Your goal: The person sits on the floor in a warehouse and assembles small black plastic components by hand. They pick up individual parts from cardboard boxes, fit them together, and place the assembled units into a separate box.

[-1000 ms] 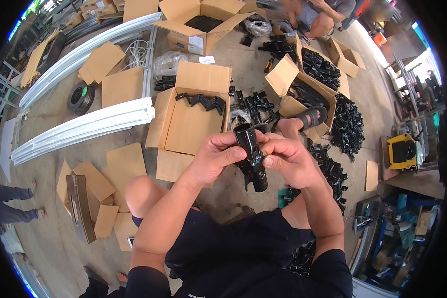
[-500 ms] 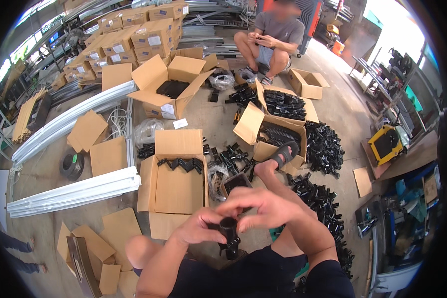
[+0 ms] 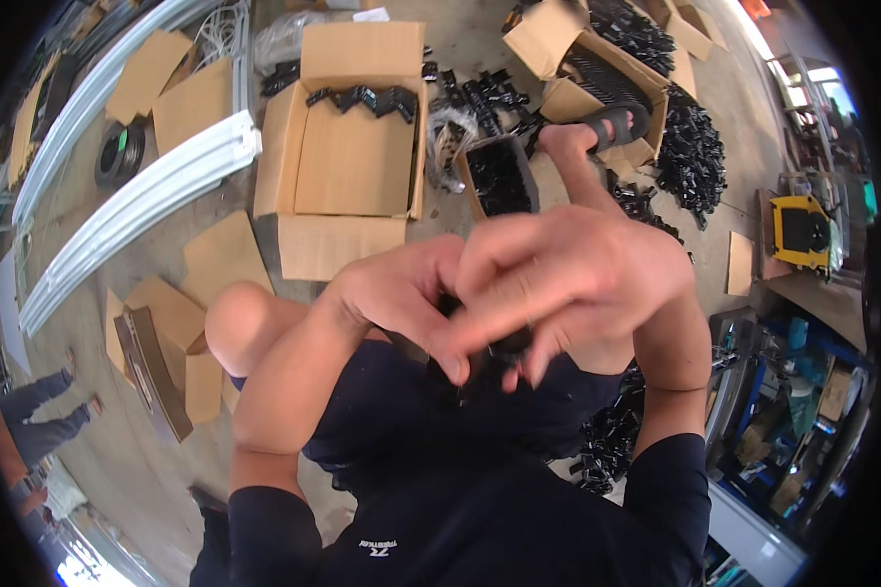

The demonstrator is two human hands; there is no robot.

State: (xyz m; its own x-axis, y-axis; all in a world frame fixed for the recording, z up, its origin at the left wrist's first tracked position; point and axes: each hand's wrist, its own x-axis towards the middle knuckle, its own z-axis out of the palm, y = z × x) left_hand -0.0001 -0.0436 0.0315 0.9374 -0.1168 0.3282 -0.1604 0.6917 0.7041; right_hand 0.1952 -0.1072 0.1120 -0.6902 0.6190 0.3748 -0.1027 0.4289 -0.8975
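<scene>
A black pipe fitting (image 3: 511,341) is held close to my lap, mostly covered by my fingers. My left hand (image 3: 396,289) is closed around it, thumb stretched along its near side. Over the fitting reaches my right hand (image 3: 587,269), its fingers bent and pinched together, somewhat smeared by motion. What lies between those right fingertips is hidden. Beyond my hands stands an open cardboard box (image 3: 299,235), with several black angled fittings (image 3: 367,101) along its far side. To its right, a small bin (image 3: 499,181) holds tiny black pieces.
Heaps of black fittings (image 3: 693,161) lie at the right, around another open carton (image 3: 558,103). White metal profiles (image 3: 147,210) stretch across the left floor. Flattened cardboard (image 3: 227,256) rests near my left knee. A yellow-framed item (image 3: 801,232) stands far right. Another person's legs (image 3: 39,416) show at the left.
My view has tilted down, so the boxes sit higher in the picture. My right hand has folded over the fitting, which was plainly visible before and is now mostly hidden.
</scene>
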